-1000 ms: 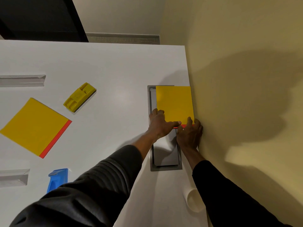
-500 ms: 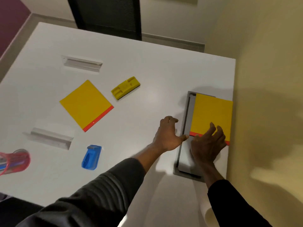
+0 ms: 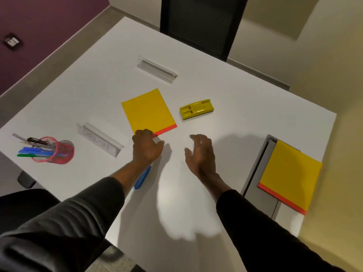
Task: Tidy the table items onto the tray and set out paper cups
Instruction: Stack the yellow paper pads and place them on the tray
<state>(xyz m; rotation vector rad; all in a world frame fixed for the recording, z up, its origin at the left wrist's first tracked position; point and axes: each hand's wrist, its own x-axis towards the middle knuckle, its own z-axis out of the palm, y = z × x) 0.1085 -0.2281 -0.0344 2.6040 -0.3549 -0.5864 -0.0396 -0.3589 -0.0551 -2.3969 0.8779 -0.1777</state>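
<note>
Yellow pad now released on grey tray; left hand fingering second pad corner, right hand open, empty.

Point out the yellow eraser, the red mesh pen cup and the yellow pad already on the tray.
yellow eraser (image 3: 196, 109), head view, top of its moulded grip.
red mesh pen cup (image 3: 59, 153), head view, mesh side wall.
yellow pad on the tray (image 3: 290, 173), head view, middle of the yellow cover.

The white table carries a yellow pad, eraser, pen cup and grey tray.
</note>
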